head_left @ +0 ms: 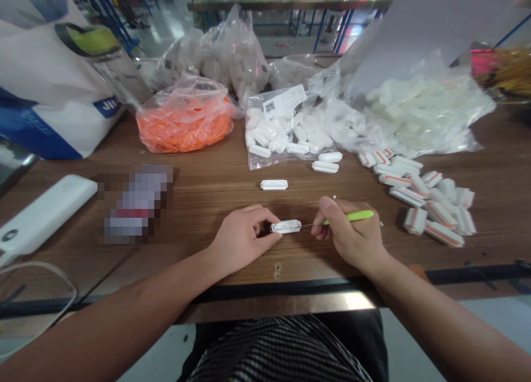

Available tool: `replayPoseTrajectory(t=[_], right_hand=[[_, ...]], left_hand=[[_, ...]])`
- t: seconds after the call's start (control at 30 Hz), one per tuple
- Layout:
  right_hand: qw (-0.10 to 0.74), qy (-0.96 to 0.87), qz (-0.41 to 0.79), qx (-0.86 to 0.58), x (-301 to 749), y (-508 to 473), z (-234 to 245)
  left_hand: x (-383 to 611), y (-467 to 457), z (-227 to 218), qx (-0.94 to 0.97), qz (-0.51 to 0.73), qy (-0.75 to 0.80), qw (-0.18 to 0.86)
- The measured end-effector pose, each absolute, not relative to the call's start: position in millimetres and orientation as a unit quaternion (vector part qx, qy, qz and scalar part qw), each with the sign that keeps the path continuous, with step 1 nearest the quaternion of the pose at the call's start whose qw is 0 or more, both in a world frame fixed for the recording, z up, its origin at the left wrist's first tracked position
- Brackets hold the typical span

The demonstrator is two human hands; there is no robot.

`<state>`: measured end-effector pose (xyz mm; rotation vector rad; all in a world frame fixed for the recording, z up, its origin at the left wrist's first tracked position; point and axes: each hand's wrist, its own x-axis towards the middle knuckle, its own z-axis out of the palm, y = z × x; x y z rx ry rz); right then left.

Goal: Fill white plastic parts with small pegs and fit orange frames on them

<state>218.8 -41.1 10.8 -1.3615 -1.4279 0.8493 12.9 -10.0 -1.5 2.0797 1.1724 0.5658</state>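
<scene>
My left hand (243, 235) is closed on a small white plastic piece (286, 226) with a row of holes, holding it against the wooden table (207, 194) near the front edge. My right hand (348, 233) grips a green-handled tool (352, 216); its thin metal tip points left at the piece's right end. One loose white piece (274, 184) lies just beyond my hands. To the right sits a heap of white pieces with orange inserts (427, 199).
At the back stand a bag of orange parts (185, 122), an open bag of white pieces (282, 133) and a large clear bag of white parts (410, 114). A white power bank (41, 213) and a blurred-out object (136, 202) lie at the left.
</scene>
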Motion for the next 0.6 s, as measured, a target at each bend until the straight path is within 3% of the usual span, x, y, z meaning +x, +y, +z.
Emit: replayPoseTrajectory(t=[0.6], right_hand=[[0.453,-0.6,0.333,-0.569,218.5,-40.3,9.3]], left_hand=[[13.0,-9.7,-0.7,0.799,0.214,0.449,0.338]])
